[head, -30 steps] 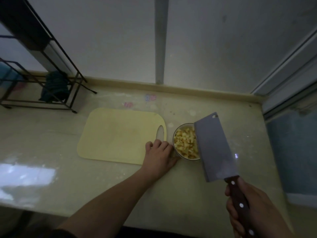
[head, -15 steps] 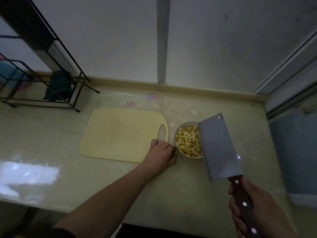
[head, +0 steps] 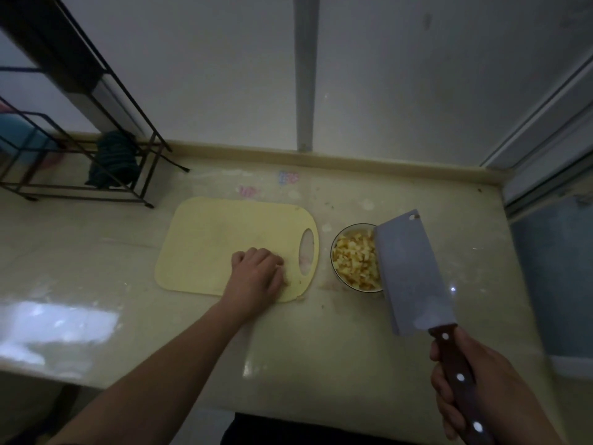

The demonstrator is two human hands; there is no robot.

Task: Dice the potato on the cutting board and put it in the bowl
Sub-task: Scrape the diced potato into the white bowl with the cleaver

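Note:
A yellow cutting board (head: pixel 221 236) lies on the counter with nothing but a few crumbs on it. My left hand (head: pixel 256 274) rests on its near right part, knuckles up and fingers curled under; nothing shows in it. To the right of the board's handle hole stands a white bowl (head: pixel 334 248) filled with diced potato (head: pixel 353 260). My right hand (head: pixel 465 387) grips the dark riveted handle of a cleaver (head: pixel 410 274). The broad blade hangs over the bowl's right rim and hides that side of it.
A black wire rack (head: pixel 96 175) with a dark cloth (head: pixel 112 162) stands at the back left of the counter (head: pixel 321 348). A raised lip and wall close the back, a sliding frame (head: pixel 545 139) the right. The counter's front edge runs just under my arms.
My left hand has moved left from beside the bowl onto the cutting board and curled its fingers. The cleaver has stayed over the bowl's right side.

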